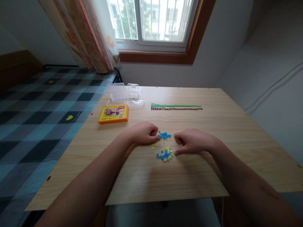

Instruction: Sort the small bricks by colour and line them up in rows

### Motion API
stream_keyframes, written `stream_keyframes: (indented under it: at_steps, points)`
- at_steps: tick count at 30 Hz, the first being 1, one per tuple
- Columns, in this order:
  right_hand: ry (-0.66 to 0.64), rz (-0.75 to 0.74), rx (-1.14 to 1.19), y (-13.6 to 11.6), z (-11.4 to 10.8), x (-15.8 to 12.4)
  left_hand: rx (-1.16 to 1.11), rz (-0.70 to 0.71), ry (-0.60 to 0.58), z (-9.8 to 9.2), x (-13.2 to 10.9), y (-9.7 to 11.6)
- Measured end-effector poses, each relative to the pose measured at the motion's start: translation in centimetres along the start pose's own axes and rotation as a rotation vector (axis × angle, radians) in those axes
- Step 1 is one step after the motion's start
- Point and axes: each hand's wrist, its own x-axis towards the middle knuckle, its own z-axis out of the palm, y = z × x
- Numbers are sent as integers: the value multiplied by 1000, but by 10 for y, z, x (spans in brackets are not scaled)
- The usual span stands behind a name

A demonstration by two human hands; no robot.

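Clock taken from mid-table, twelve at the window.

Bed (59, 94), checked cover, at nine to ten. Pale wood table (236, 142) under the window, likely for the daylight. Both forearms come in from the near edge.

Right hand (195, 141) at three o'clock, beside the piles: fingers curled, thumb well apart from the index finger, a blue bit (175, 153) by the thumb tip; whether it touches, I cannot tell. Left hand (145, 133) at nine, fingers folded, thumb at the edge of the blue pile, narrow gap; cannot tell if anything is pinched. Both rest low, probably to steady the fingers on such small pieces.

Clear plastic cases (115, 96) at eleven, orange box (113, 114) at ten, seemingly parked out of the hands' way. At twelve to one, a green row (175, 106) with a dark row (175, 109) alongside, perhaps lined up for easy comparison.

Blue pile (164, 135) at centre; mixed pile (165, 155), blue, yellow and cream, at six, apparently kept apart by colour.

Writing: box label has bold dark characters and a red patch; brand illegible from here. Bed cover bears small lettering beside a yellow heart, too faint to trust.
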Motion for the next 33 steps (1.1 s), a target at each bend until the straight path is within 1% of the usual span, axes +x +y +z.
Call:
stream_keyframes:
  at_steps: [3,6,11,13,15,19,22,24,29,33]
  points:
    - [7,29,8,4,-1,0,-3,-13,-11,-1,0,2]
    - [60,60,19,7,2,5,-6,-21,-19,-2,0,3]
    - [290,134,8,10,15,23,-5,-9,2,2,1,0]
    - [345,134,33,12,17,27,1,-5,10,3,1,-2]
    - [334,90,60,16,15,26,5,0,14,3,1,-2]
    - [175,-19,67,22,4,17,3,0,9,1,0,-1]
    - [99,-44,65,22,-1,13,-1,-3,6,1,-1,0]
    - [102,-32,52,20,0,14,-3,-6,10,1,-1,0]
    - [227,68,-34,13,9,20,4,3,19,1,0,0]
    - [208,54,-44,9,8,17,21,3,1,0,-1,3]
